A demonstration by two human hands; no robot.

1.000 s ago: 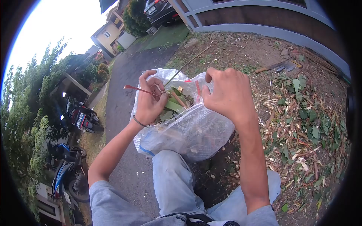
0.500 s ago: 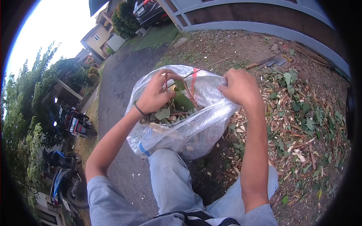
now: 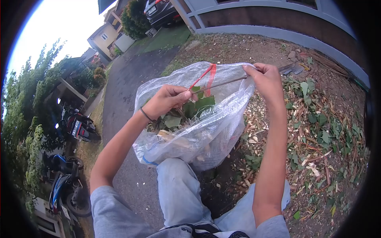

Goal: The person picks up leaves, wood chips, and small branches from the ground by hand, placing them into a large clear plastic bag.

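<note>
In front of my knees stands a translucent woven plastic sack (image 3: 222, 127) with its mouth spread and a red stripe near the rim. Green leaves (image 3: 194, 108) and pale wood pieces (image 3: 168, 136) fill its inside. My left hand (image 3: 168, 101) is over the sack's mouth, pinching a thin brown twig (image 3: 224, 84) that stretches toward the right rim. A narrow red strip (image 3: 200, 76) runs tautly from these fingers up to the far rim. My right hand (image 3: 265, 81) is closed on the right rim, holding it up beside the twig's far end.
Wood chips and leaves (image 3: 313, 123) cover the ground at the right. Near the wall (image 3: 274, 31) lies a blade-like tool (image 3: 291, 69), partly behind my right hand. Two motorbikes (image 3: 81, 129) stand at the left of the paved lane (image 3: 127, 85); a dark car (image 3: 160, 14) is farther back.
My right hand has moved up and right, pulling the sack's rim with it. My left hand has lowered slightly and its fingers have closed. The red strip is now stretched straight.
</note>
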